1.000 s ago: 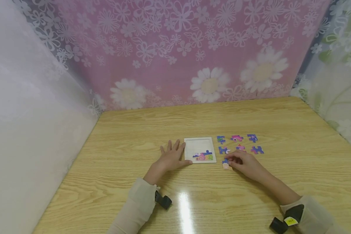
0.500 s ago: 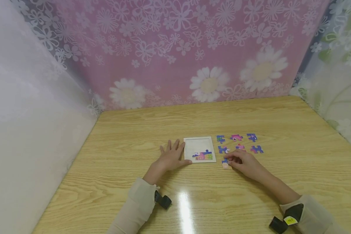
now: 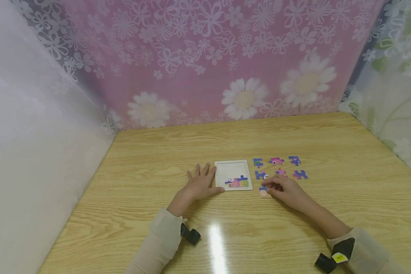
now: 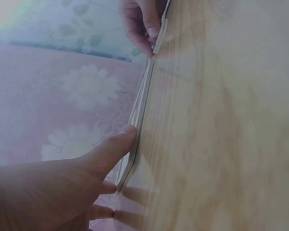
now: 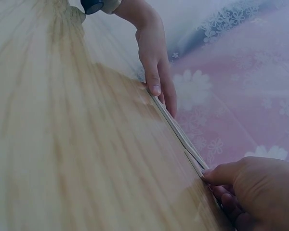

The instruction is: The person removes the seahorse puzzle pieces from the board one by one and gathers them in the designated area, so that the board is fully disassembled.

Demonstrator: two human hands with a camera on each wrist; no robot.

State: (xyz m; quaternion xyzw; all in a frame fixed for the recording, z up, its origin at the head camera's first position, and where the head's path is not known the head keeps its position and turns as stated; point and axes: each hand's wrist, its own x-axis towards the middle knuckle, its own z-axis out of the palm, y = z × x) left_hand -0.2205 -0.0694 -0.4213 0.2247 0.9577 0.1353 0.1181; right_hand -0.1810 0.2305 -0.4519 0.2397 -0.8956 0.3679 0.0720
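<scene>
A square puzzle tray [image 3: 227, 171] lies on the table, with a few joined pieces [image 3: 238, 183] along its lower right inside. My left hand [image 3: 198, 188] rests spread at the tray's left side, its thumb on the near left corner; the left wrist view shows that thumb along the tray's edge [image 4: 141, 108]. Right of the tray, my right hand [image 3: 289, 191] pinches a blue and peach jigsaw piece [image 3: 263, 193] by its right side, low over the table. In the right wrist view, the right thumb [image 5: 224, 173] meets the piece's thin edge, with the other fingers curled beneath.
Several loose jigsaw pieces lie in two rows beyond my right hand, among them a pink one with an eye [image 3: 276, 161], a starfish one [image 3: 295, 160] and a blue and pink one [image 3: 300, 175]. My right fingers partly cover another pink piece [image 3: 281, 172]. A flowered curtain [image 3: 191, 95] hangs behind the table.
</scene>
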